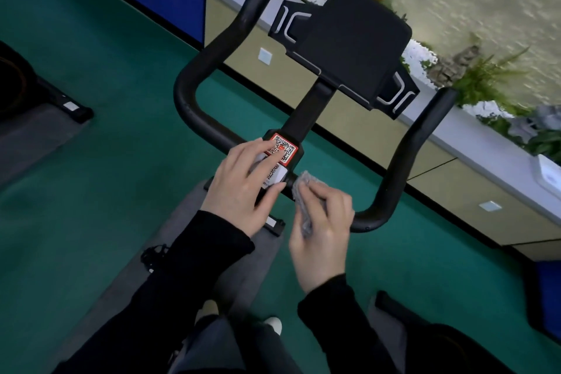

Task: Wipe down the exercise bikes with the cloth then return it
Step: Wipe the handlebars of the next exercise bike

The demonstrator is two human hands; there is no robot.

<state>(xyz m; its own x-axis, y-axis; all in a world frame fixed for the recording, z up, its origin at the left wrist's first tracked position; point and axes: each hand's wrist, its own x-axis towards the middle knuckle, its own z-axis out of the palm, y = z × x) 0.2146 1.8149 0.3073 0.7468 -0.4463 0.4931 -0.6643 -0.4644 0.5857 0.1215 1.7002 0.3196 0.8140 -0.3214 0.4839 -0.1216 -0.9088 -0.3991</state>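
A black exercise bike fills the middle of the view, with curved handlebars [397,167] and a black console [349,48] on a centre stem. A red QR-code sticker [287,147] sits on the stem clamp. My left hand [246,188] rests flat on the clamp, its fingers straight across the stickers. Just to its right, my right hand [321,231] grips a crumpled grey cloth [303,194] and holds it against the handlebar. Part of the cloth is hidden under my fingers.
Green floor surrounds a grey mat [197,252] under the bike. Another bike's base [60,100] lies at the left and a dark machine part [440,340] at the bottom right. A long white-topped planter ledge [473,136] with plants runs behind the bike.
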